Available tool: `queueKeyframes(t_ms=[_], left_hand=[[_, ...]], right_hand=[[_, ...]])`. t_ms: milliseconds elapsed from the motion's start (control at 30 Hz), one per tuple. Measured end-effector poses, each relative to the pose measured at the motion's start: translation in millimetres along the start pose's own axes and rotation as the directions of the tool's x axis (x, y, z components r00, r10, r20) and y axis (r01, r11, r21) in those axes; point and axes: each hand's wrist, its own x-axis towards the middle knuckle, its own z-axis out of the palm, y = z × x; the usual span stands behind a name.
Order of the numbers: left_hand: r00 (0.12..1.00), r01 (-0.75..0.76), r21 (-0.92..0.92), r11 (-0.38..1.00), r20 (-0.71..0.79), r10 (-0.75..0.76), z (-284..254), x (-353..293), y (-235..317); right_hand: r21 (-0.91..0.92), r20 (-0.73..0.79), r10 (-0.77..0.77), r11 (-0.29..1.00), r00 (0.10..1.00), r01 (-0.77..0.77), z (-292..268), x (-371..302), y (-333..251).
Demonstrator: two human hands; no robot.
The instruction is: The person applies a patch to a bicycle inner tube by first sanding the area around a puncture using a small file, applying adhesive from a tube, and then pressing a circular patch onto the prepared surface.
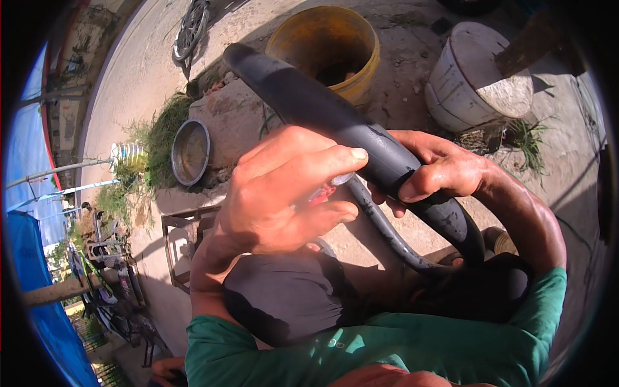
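Observation:
A black inner tube (309,97), swollen with air along its thick length, slants across the middle from upper left to lower right. Its thinner part (380,222) curves below, towards my lap. My right hand (451,168) is closed round the thick part, thumb on top and fingertips underneath. Wet-looking patches show on the tube near that hand. My left hand (274,187) is beside the tube with its fingers curled and index fingertip close to the rubber. Within its grasp shows a small red and grey object (320,195), mostly hidden by the fingers.
A worn yellow bucket (373,68) stands beyond the tube, a white drum (445,90) with wood on top at far right. Leftward are a metal basin (205,151), grassy plants (161,129), a rusty frame (169,251) and bicycles (103,277). A wheel (191,29) lies far off.

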Motion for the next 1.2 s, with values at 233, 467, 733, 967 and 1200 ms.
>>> queueKeyframes(t_ms=[233,467,733,967,1200], left_hand=[[1.000,-0.002,-0.027,1.000,0.002,0.002,3,-1,-4],[0.999,0.035,-0.055,0.998,0.018,-0.034,3,3,0],[0.940,0.288,-0.285,0.914,-0.099,-0.327,-4,-30,-16],[0.523,0.809,-0.244,0.534,-0.115,-0.845,40,-204,-95],[0.454,0.891,0.098,0.443,-0.204,-0.867,143,-380,-106]], right_hand=[[0.022,-0.076,-0.036,0.999,0.996,0.038,-1,3,10],[0.022,-0.092,-0.040,0.999,0.995,0.042,2,-1,3],[-0.147,-0.335,-0.093,0.988,0.937,0.045,11,4,10],[-0.123,-0.304,-0.082,0.991,0.949,0.046,2,1,20],[-0.038,-0.302,-0.031,0.999,0.953,0.020,5,17,18]])
